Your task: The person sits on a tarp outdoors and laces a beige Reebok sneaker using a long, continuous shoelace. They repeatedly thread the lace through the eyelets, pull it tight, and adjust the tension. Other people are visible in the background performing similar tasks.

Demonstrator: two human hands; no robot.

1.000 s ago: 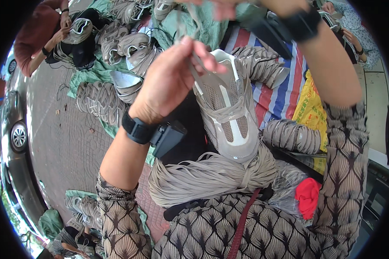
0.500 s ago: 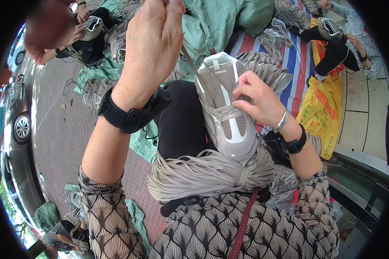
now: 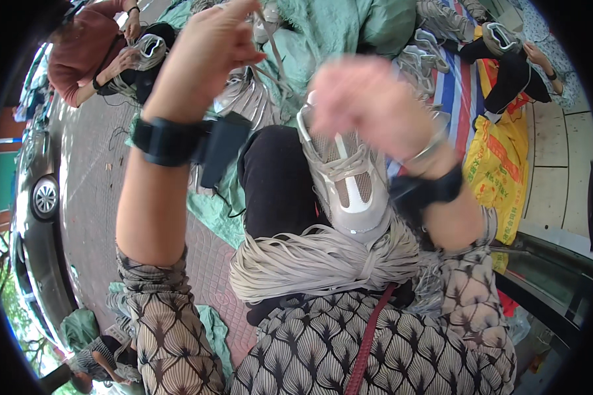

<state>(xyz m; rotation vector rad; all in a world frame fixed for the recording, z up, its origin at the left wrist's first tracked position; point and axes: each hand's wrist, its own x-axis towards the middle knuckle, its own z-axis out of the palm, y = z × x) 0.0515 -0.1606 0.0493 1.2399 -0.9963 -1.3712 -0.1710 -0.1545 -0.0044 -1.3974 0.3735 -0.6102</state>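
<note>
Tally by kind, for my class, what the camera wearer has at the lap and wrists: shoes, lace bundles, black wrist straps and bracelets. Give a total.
Shoe: 1
Lace bundle: 1
Black wrist straps: 2
Bracelet: 1
Total: 5

A long dark grey car (image 3: 38, 243) with a silver spoked wheel (image 3: 45, 197) stands along the far left, beside a brownish patterned brick pavement (image 3: 89, 217). At the upper left sits a person in a rust-red top (image 3: 85, 49). A heap of crumpled pale-green woven plastic sacking (image 3: 339, 33) fills the top middle. To its right lies a red, white and blue striped plastic sheet (image 3: 464, 99), then a glossy yellow sack with red markings (image 3: 497, 171), beside pale rectangular floor tiles (image 3: 550, 141).
</note>
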